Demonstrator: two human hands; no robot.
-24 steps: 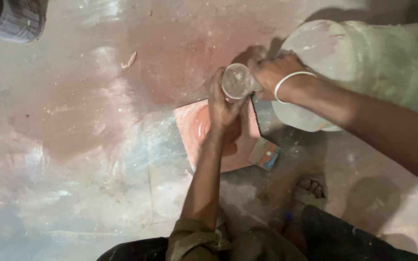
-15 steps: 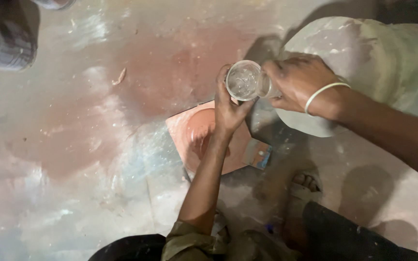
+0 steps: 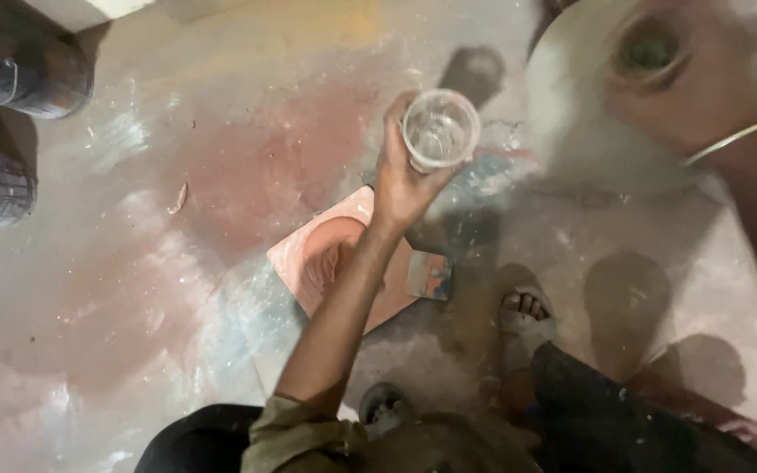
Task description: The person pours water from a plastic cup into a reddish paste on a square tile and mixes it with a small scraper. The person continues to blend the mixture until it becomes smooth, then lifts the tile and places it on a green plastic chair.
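- Left hand (image 3: 400, 180) grips clear cup (image 3: 440, 130) from its side, mouth facing up.
- Right hand (image 3: 689, 74) wraps the neck of a large pale jar (image 3: 589, 131), just right of the cup, apart from it.
- Reddish tile (image 3: 330, 258) lies on the floor below the left hand.

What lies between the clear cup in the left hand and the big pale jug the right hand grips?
Head view: only bare stained floor shows between the clear cup and the pale jug; they are apart.
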